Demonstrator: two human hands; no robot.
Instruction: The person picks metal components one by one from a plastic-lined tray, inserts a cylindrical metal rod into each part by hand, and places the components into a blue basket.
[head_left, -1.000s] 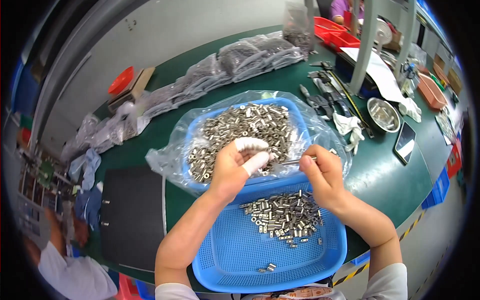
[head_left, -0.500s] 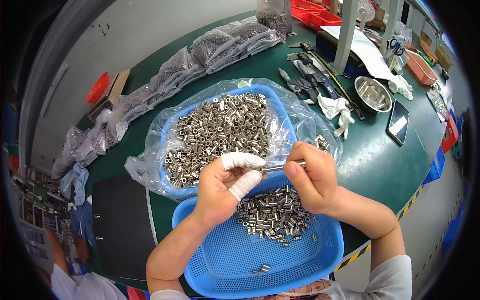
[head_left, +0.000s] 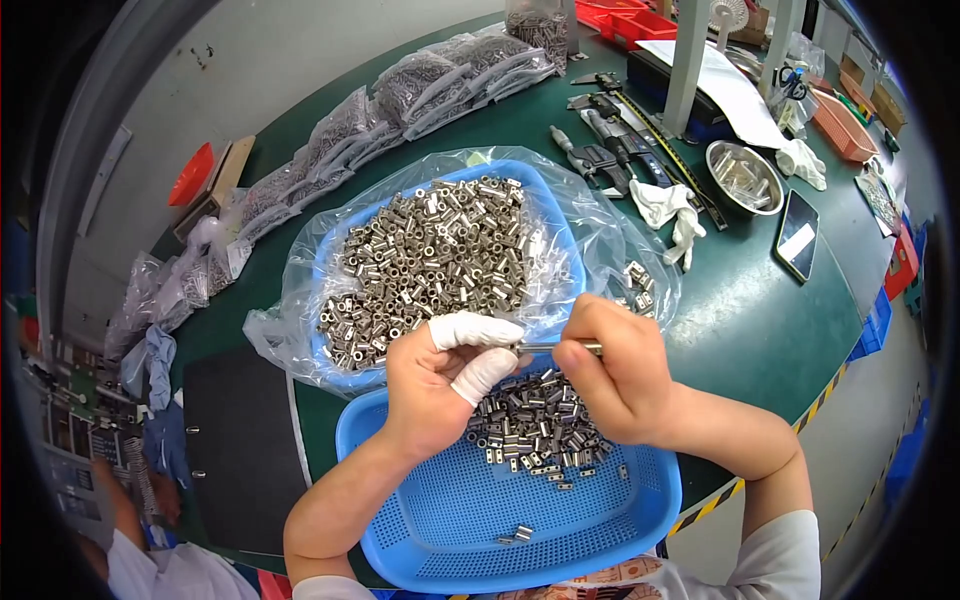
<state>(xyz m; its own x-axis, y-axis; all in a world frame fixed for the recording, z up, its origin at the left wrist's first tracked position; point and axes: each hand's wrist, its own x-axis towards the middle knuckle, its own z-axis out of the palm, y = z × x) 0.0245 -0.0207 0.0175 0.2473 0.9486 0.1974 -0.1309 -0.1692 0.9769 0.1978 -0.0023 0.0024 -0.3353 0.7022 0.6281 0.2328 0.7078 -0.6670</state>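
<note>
My left hand (head_left: 440, 375), with white finger cots on two fingers, pinches a small metal sleeve against the tip of a thin metal pin (head_left: 560, 347) that my right hand (head_left: 615, 375) grips. Both hands hover over the near blue perforated basket (head_left: 480, 520), which holds a small heap of short metal sleeves (head_left: 535, 425). Just beyond, a second blue basket (head_left: 548, 215) lined with a clear plastic bag is piled with many more metal sleeves (head_left: 430, 265).
Bagged metal parts (head_left: 400, 100) line the back of the green table. Calipers and tools (head_left: 610, 150), a white cloth (head_left: 668, 208), a steel bowl (head_left: 745, 178), a phone (head_left: 797, 235) and orange trays lie to the right. A dark mat (head_left: 235, 450) sits left.
My hands have drawn together over the near basket, and the pin now meets the sleeve in my left fingers. The view has tilted down and closer.
</note>
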